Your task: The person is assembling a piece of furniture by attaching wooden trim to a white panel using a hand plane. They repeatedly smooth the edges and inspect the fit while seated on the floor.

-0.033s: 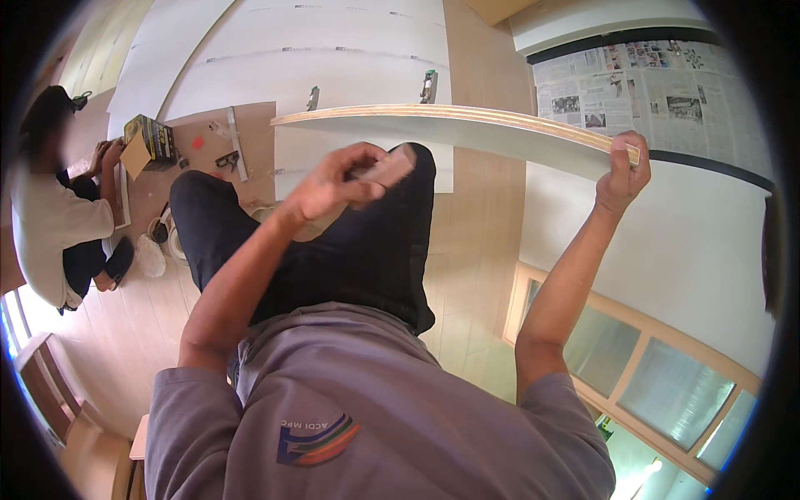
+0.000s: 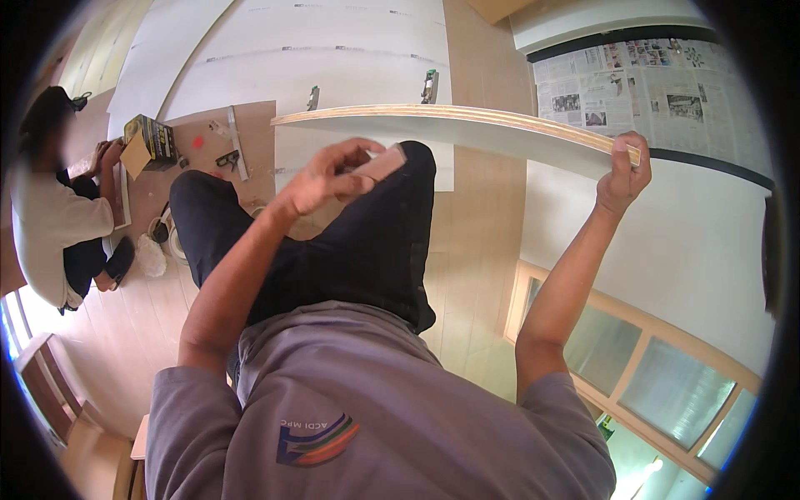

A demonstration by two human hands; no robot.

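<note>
My left hand (image 2: 333,175) is closed round a small flat brown block (image 2: 379,165) that resembles a sanding block. It is held over my knee, a little below the near face of a plywood board (image 2: 408,111), and appears apart from it. The board stands tilted with its layered edge upward and a pale grey face toward me. At its right end my right hand (image 2: 622,171) grips the edge, thumb on top. Two small metal fittings (image 2: 429,87) with green parts sit along the board's far side.
White printed sheets (image 2: 333,42) cover the floor ahead. At left, another person (image 2: 62,200) crouches by an open black-and-yellow box (image 2: 150,143). A metal square (image 2: 237,146) lies near it. Newspaper (image 2: 650,100) covers a surface at far right; a wood-framed glass panel (image 2: 633,358) is at lower right.
My left hand has shifted slightly to the left with the brown block. My right hand and the board have stayed put.
</note>
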